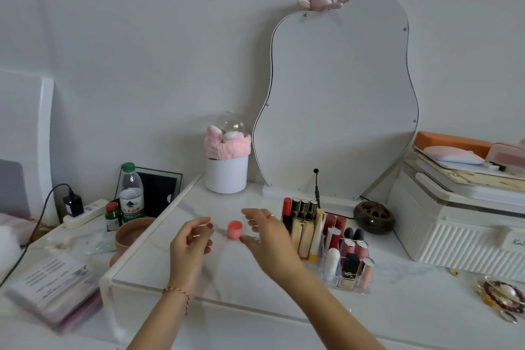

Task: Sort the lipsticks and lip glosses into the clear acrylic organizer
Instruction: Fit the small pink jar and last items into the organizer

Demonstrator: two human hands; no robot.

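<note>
Right hand (265,236), fingers loosely spread and holding nothing, reaches over the small round coral-pink lidded pot (235,230); its thumb tip lies just beside the pot's base, though we cannot tell whether it touches. Left hand (193,241) hovers just left of the pot, fingers loosely curled, also holding nothing. We see the pot standing upright on the white marble-patterned tabletop (255,287), between the hands and left of the clear acrylic compartmented organizer (348,273), which already holds many upright tubes. We judge the pot light, rigid and smooth-walled, hence apt to slip; we would pinch it across its side wall, thumb against two fingers, keeping it level in case the lid is loose
</note>
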